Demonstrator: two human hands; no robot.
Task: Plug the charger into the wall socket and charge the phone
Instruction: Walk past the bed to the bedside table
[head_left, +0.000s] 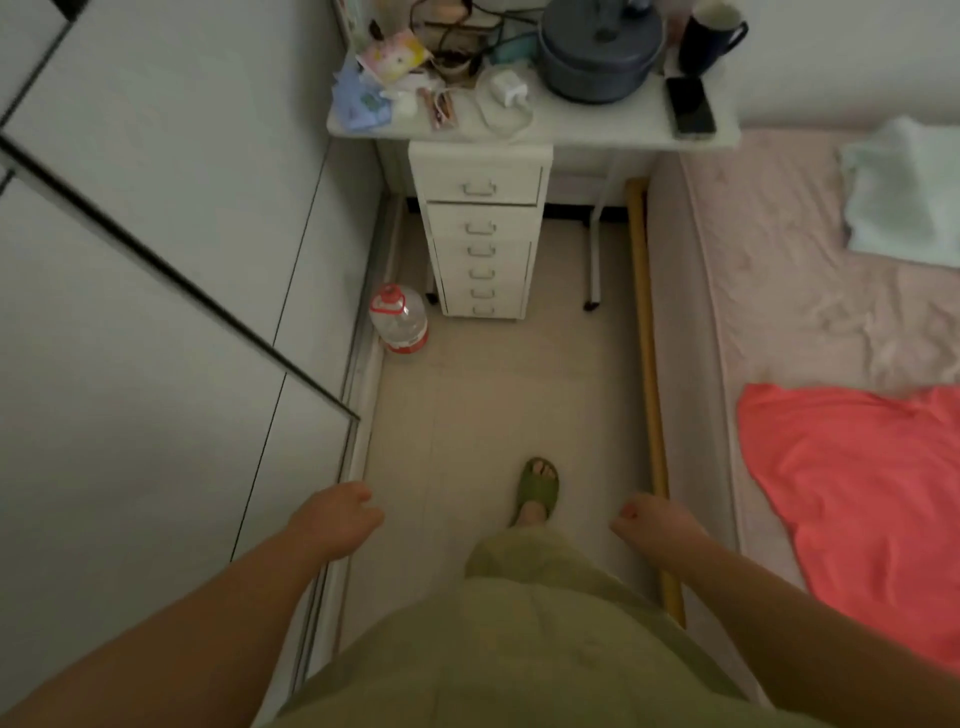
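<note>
A black phone (691, 107) lies flat at the right end of a white desk (597, 127) ahead of me. A white charger (508, 89) with its coiled white cable rests near the desk's middle, beside a grey pot. No wall socket shows in this view. My left hand (340, 517) and my right hand (655, 522) hang low over the floor, far short of the desk. Both have loosely curled fingers and hold nothing.
A white drawer unit (483, 228) stands under the desk, a water jug (399, 319) on the floor to its left. A grey pot (597, 52), a dark mug (709, 36) and clutter fill the desk. A bed (779, 291) runs along the right, a wardrobe (156, 260) along the left.
</note>
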